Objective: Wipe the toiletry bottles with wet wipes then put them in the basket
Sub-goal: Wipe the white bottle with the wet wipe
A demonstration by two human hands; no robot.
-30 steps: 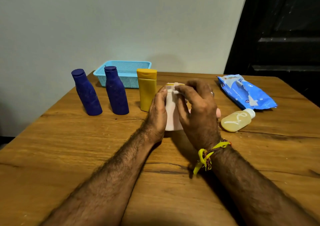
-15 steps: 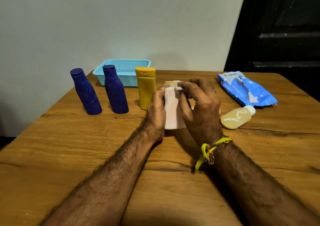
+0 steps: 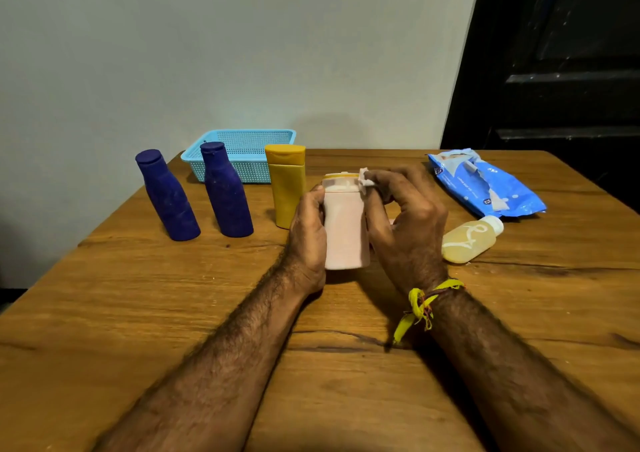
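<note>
A pale pink bottle [image 3: 344, 230] stands upright at the table's middle, gripped on its left side by my left hand [image 3: 308, 233]. My right hand [image 3: 408, 223] presses a small white wet wipe [image 3: 365, 177] against the bottle's upper right edge near the cap. Two dark blue bottles [image 3: 168, 197] [image 3: 227, 192] and a yellow tube bottle [image 3: 286, 185] stand to the left. A small clear bottle of yellow liquid [image 3: 471, 238] lies on its side to the right. The light blue mesh basket [image 3: 239, 142] sits at the back left, with nothing visible inside.
A blue wet wipes pack [image 3: 485, 183] lies open at the back right of the wooden table [image 3: 173, 313]. A pale wall stands behind the table, and a dark door is at the right.
My right hand has slid the wipe from the top of the pink bottle's cap over to its right edge. My left hand keeps its hold on the bottle.
</note>
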